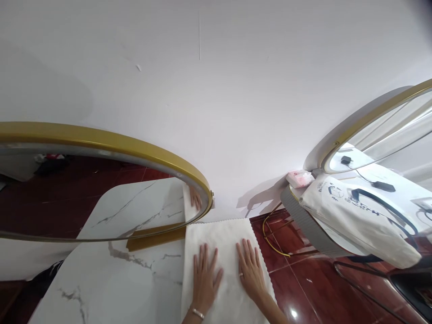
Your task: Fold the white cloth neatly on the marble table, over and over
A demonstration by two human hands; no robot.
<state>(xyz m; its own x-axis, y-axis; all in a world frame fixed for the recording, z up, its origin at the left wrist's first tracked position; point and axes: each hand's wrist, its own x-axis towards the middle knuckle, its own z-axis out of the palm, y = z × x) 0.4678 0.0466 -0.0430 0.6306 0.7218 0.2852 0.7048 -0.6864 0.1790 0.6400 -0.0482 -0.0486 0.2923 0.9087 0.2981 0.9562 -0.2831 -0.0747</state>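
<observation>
A white cloth (229, 243) with a scalloped edge lies over the right end of a marbled white table (135, 279), close to the wall. My left hand (204, 281) rests flat on the cloth with its fingers spread; a bracelet is on that wrist. My right hand (250, 272), wearing a ring, also lies flat on the cloth, near its right edge, fingers slightly apart. Neither hand grips anything.
A gold-framed round mirror (162, 158) stands over the table at the left. To the right, a second table holds a white printed bag (354, 216), a pink-and-white packet (299, 178) and another mirror (378, 114). Red tiled floor (297, 288) lies between.
</observation>
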